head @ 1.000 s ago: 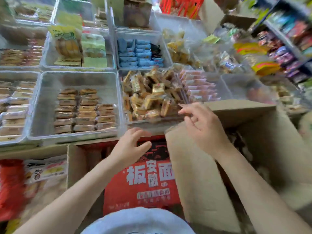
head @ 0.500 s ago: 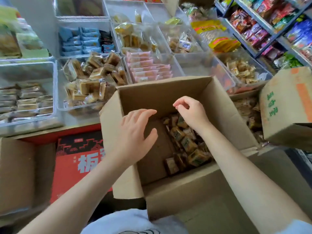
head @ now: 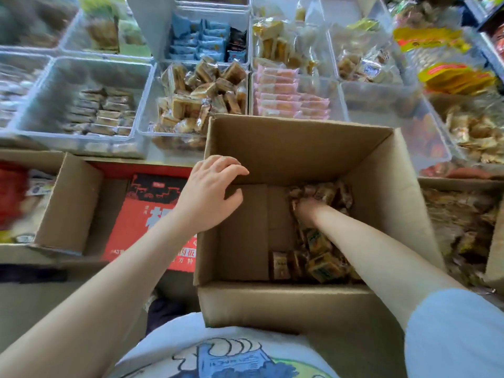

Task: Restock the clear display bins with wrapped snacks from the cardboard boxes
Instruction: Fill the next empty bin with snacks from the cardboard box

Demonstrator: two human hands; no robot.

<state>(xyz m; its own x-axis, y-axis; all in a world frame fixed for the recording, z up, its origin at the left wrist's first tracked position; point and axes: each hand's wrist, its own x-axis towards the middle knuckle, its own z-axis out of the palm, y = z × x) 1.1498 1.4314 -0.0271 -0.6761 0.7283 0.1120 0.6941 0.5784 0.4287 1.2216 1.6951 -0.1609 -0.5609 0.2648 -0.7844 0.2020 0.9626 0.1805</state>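
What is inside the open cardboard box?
Wrapped snacks lie along the right side of the box; the left floor is bare. The right hand reaches among them, its fingers buried, hiding any grip.

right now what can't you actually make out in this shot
- Right hand, head view: fingers buried among the wrapped snacks in the cardboard box; its grip cannot be told.
- Snack labels: too small and blurred.
- Left-edge box: contents motion-blurred.
- Right-side bins: contents blurred, cut off by the frame edge.
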